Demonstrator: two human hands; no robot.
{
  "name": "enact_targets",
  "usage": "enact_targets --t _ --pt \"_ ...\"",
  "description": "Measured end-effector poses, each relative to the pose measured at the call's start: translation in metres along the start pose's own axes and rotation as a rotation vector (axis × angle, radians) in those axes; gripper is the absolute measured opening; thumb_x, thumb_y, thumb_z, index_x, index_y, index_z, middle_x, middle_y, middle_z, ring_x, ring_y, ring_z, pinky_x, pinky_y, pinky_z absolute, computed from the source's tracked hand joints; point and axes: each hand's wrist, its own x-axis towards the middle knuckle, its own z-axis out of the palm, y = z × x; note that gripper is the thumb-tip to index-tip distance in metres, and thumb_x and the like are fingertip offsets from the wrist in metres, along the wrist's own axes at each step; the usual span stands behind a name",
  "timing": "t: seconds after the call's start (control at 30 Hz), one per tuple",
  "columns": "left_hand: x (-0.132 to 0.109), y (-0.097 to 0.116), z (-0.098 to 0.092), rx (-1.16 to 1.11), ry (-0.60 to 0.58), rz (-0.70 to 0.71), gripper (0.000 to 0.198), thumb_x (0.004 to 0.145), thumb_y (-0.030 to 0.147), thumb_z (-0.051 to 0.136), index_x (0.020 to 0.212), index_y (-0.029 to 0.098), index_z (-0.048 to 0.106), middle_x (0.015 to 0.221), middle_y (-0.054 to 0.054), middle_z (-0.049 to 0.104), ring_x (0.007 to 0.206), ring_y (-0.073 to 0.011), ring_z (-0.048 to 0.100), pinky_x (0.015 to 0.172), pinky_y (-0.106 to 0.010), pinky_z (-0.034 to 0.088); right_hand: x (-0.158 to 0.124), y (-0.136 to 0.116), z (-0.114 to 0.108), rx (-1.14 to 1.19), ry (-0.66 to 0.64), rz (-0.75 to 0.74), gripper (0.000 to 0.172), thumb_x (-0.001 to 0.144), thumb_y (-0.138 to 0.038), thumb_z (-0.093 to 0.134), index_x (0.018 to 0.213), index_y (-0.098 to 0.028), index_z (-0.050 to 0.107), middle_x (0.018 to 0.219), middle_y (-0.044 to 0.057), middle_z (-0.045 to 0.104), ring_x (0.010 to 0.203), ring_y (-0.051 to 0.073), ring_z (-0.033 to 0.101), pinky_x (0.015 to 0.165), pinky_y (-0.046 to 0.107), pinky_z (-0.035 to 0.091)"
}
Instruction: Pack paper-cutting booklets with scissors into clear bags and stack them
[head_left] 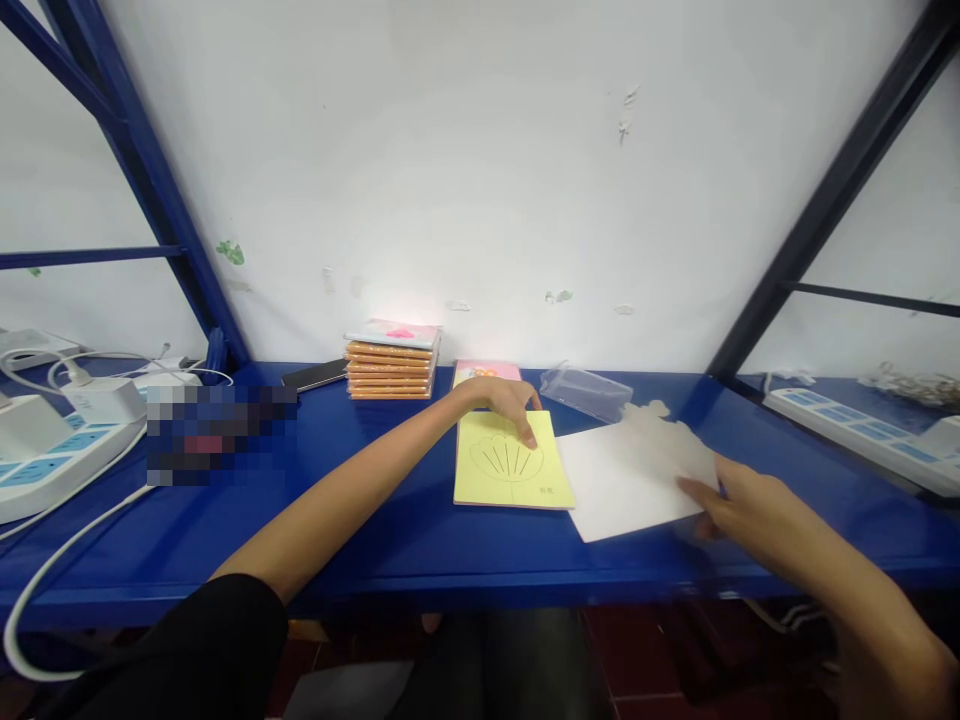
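My left hand [506, 402] rests its fingertips on the top edge of a yellow card [504, 462] printed with a scallop shell outline. The card lies flat on the blue metal shelf [390, 530], partly over a pink booklet [486, 372]. My right hand [731, 505] pinches the right edge of a white sheet [626, 490] beside the card. A pale, scallop-edged piece [652, 420] lies at the sheet's far end, and the sheet's underside is hidden.
A stack of orange-edged booklets [391, 362] and a phone [315, 374] stand along the wall. A clear plastic case [585, 392] lies nearby. White power strips [45, 450] with cables sit at left, another [862, 430] at right. Blue uprights frame the shelf.
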Motion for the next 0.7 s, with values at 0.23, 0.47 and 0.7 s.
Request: enact_targets --t 0.23,0.47,0.7 --pt "-0.001 -0.017 -0.010 -0.249 -0.104 0.051 0.046 0.058 0.044 0.084 0.094 0.017 0.076 0.089 -0.009 0.078 0.089 -0.0296 0.074 0.082 -0.048 0.059 0.005 0.019 -0.009 -0.157 0.157 0.119 0.053 0.092 -0.030 0.045 0.142 -0.018 0.058 0.083 0.014 0.080 0.091 0.038 0.074 0.081 0.045 0.049" --pt "0.001 -0.023 -0.013 -0.410 -0.131 0.109 0.040 0.059 0.032 0.086 0.094 0.017 0.073 0.092 -0.010 0.077 0.094 -0.0306 0.073 0.088 -0.051 0.056 0.008 0.001 0.006 -0.123 0.114 -0.127 0.047 0.090 -0.031 0.043 0.126 -0.021 0.072 0.108 0.010 0.080 0.097 0.034 0.074 0.082 0.040 0.053" --pt "0.001 -0.030 -0.012 -0.538 -0.157 0.160 0.040 0.062 0.038 0.084 0.095 0.017 0.074 0.098 -0.012 0.077 0.105 -0.0338 0.070 0.095 -0.057 0.053 0.014 0.002 0.009 -0.171 0.275 -0.145 0.048 0.090 -0.027 0.043 0.131 -0.025 0.069 0.117 0.008 0.078 0.106 0.039 0.072 0.082 0.044 0.054"
